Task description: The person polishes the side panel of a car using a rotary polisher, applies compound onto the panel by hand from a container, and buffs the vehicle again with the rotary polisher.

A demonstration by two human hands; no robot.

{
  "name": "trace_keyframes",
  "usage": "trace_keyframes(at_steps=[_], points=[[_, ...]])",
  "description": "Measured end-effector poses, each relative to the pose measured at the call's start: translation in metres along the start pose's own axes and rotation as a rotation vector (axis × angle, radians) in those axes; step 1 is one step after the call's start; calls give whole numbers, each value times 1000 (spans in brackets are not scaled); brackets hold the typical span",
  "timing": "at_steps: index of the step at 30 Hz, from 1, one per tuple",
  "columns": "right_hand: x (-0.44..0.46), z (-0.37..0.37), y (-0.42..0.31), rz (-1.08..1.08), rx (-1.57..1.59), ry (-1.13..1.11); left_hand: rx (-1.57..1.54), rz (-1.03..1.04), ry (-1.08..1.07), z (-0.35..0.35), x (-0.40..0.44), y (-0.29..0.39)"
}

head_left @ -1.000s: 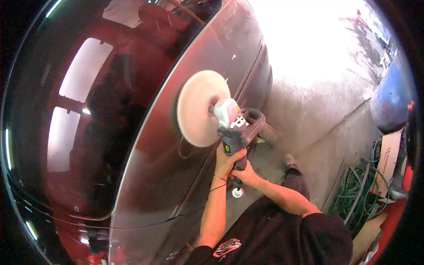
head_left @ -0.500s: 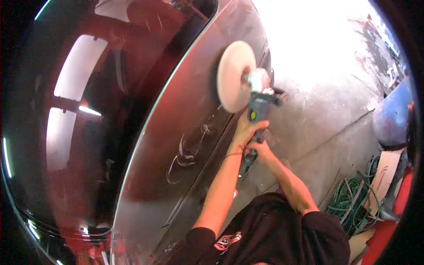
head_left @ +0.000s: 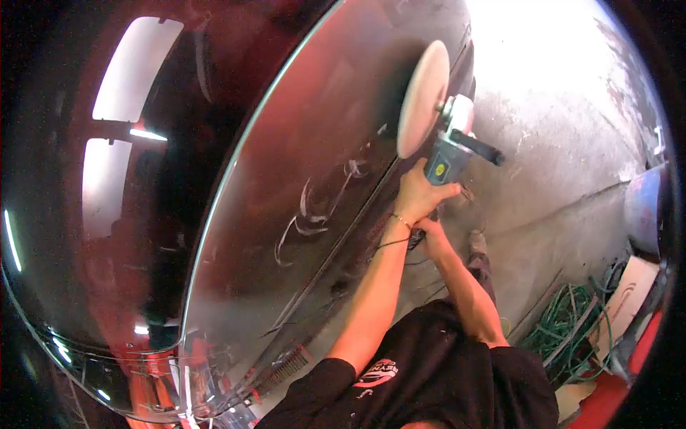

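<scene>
My left hand is wrapped round the front of the grey body of a rotary polisher. Behind it, my right hand grips the rear of the tool, partly hidden by my left wrist. A round pale buffing pad sits at the tool's head, seen nearly edge-on. It faces a dark, glossy car panel; whether it touches the paint I cannot tell. A black side handle sticks out to the right, held by neither hand. Whitish curved smears mark the panel below the pad.
Dark, reflective car glass fills the left. Concrete floor lies to the right. Farther right stand a blue rounded container, a coiled green hose and a cardboard piece. A brush-like item is low beside the car.
The polisher and both hands have moved up and right in the view. The pad has turned more edge-on. My view has shifted a little, and both hands keep their hold.
</scene>
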State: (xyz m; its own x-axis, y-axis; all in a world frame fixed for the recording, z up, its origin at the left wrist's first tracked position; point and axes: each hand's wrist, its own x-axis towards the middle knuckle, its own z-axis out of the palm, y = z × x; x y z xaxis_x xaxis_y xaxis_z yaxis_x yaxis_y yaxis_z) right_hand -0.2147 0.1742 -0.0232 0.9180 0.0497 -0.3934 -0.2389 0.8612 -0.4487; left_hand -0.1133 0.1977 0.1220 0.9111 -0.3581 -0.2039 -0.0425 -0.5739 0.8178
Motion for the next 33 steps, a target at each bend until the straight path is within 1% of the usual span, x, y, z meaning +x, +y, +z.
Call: trace_keyframes(at_steps=[2, 3, 4, 6, 8, 9, 10, 11, 12, 13, 14, 15, 16, 17, 18, 19, 20, 21, 22, 23, 25, 26, 29, 31, 32, 33], points=[[-23, 18, 27, -45, 15, -80, -101, 5, 17, -16, -35, -16], [-26, 13, 56, -53, 14, -81, -101, 12, 15, -25, -52, -28], [-20, 2, 99, -78, -54, -110, -133, 18, 9, -35, -68, -40], [-40, 12, 139, -109, -119, -144, -135, 11, 11, -56, -105, -61], [-79, 46, 146, 43, 14, -136, -187, 12, 4, -67, -142, -89], [-85, 41, 169, -4, -101, -177, -242, 4, -9, -73, -160, -105], [-92, 42, 192, -38, -55, -201, -317, -31, -21, -76, -179, -118], [-98, 42, 216, -71, -8, -223, -307, -25, -29, -82, -198, -127], [-105, 37, 236, -81, 0, -221, -389, -52, -40, -87, -216, -135], [-113, 30, 253, -43, -114, -249, -473, -84, -50, -90, -235, -144], [-123, 24, 266, -6, -229, -277, -467, -84, -58, -92, -254, -157], [-132, 22, 274, -18, -224, -274, -414, -106, -7, -93, -270, -175], [-142, 21, 281, -86, -249, -331, -363, -128, 42, -94, -283, -190], [-149, 20, 285, -155, -275, -387, -359, -122, 30, -94, -295, -202], [-157, 19, 281, -135, -395, -380, -419, -134, 40, -94, -305, -213], [-163, 20, 278, -140, -393, -374, -481, -150, 52, -92, -313, -219], [-168, 22, 274, -161, -367, -368, -479, -149, 46, -89, -315, -220], [-169, 23, 267, -184, -343, -362, -485, -146, 88, -82, -314, -220], [-164, 16, 257, -85, -408, -438, -492, -140, 130, -78, -309, -215], [-160, 13, 247, -92, -413, -434, -496, -134, 124, -75, -299, -209], [-151, 5, 223, -108, -514, -318, -517, -175, -10, -66, -271, -193], [-143, 4, 211, -98, -367, -323, -523, -172, -13, -58, -253, -184], [-118, -9, 160, -39, -306, -267, -523, -165, -24, -32, -198, -151], [-96, -18, 120, -43, -334, -239, -446, -152, -25, -13, -155, -117], [-84, -23, 99, -42, -295, -198, -466, -203, -40, -3, -134, -98], [-73, -28, 80, -40, -253, -157, -475, -197, -40, 6, -111, -85]])
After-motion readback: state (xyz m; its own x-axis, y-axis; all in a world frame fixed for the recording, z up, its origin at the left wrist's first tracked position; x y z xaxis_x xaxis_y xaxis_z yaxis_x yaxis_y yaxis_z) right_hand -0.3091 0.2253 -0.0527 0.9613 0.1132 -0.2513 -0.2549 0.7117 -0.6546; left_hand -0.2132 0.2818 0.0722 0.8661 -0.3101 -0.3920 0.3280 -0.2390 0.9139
